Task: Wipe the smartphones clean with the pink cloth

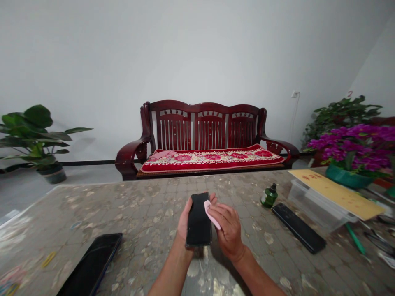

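Note:
A black smartphone with a dark screen lies in my left hand, its fingers wrapped behind and along the edges. My right hand pinches a small pink cloth against the phone's right edge near the top. To the right on the table stand a small green bottle with a black cap and, nearer me, a black glasses case or similar long dark object. A larger dark tablet or phone rests at the left front.
The patterned table spans the foreground. At right are a clear plastic box under a yellow envelope, a green pen and purple flowers. Yellow rubber bands lie at left. A wooden bench stands beyond.

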`<state>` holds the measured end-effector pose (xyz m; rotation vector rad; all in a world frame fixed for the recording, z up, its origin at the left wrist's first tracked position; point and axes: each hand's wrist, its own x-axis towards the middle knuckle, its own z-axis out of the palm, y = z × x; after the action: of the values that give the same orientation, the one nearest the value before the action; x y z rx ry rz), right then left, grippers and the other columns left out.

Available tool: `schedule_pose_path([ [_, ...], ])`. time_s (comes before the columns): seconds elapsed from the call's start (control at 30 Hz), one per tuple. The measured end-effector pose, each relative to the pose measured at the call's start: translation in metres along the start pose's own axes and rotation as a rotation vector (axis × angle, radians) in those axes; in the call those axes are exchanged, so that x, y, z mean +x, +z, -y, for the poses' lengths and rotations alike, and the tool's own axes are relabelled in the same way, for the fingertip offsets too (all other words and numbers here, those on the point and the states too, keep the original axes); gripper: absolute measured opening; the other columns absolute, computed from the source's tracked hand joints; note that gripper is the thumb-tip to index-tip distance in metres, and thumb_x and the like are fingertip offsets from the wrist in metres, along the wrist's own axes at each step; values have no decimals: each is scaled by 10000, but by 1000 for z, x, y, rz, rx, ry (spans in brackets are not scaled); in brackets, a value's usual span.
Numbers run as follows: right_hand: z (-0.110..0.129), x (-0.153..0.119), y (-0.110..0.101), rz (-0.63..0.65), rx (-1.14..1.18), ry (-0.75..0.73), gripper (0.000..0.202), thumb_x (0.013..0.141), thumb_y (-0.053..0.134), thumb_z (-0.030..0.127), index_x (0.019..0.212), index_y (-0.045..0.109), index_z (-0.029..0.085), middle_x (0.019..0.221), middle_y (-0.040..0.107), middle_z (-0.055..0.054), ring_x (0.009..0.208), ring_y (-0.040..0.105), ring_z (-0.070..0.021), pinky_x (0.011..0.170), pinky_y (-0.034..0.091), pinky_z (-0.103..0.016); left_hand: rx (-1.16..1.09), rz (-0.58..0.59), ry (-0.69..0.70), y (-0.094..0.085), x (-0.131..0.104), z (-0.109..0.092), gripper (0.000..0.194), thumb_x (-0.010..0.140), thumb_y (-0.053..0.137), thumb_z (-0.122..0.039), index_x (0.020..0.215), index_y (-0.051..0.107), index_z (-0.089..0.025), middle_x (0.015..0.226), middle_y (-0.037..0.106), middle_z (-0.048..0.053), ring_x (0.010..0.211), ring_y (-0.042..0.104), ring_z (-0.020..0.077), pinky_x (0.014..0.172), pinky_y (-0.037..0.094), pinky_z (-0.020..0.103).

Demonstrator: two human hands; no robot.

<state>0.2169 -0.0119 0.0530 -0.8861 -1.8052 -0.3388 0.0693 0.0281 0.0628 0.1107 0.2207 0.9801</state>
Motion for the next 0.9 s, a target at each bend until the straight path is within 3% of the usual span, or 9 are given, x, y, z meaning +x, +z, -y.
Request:
schedule_pose_path([
  [0.2,12,-11,1,163,177,-26,310,961,433,137,1190,632,202,1073,710,-65,1048,598,-204,879,466,-364,3,-3,141,-10,1,-9,421,1029,432,-381,1383,537,-179,1301,636,173,1189,631,282,1006,501,447],
  [0.37,17,-5,9,243,140,-42,335,942,433,127,1207,620,209,1122,701,-71,1071,578,-211,911,445,-375,11,16,102,-17,3,-9,447,987,556,-399,1400,523,-234,1275,654,126,1169,640,256,1001,510,406],
  [0.57,15,1,11,214,36,113,306,917,473,119,1145,642,232,1119,694,-65,1054,565,-231,888,425,-382,16,59,12,-17,4,-5,493,930,652,-433,1372,549,-242,1234,661,118,1056,682,232,884,563,324],
  [0.8,31,-8,8,282,194,-46,317,909,446,147,1171,616,198,1091,688,-76,1026,570,-230,887,428,-379,35,27,107,-20,3,-4,482,996,533,-448,1430,488,-242,1284,637,135,1179,631,264,994,515,405],
  [0.9,28,-7,10,272,141,-8,336,888,454,129,1169,621,207,1098,690,-70,1056,555,-239,909,414,-388,30,10,65,-22,3,-4,470,987,553,-449,1405,518,-236,1267,649,127,1140,651,241,960,532,363],
])
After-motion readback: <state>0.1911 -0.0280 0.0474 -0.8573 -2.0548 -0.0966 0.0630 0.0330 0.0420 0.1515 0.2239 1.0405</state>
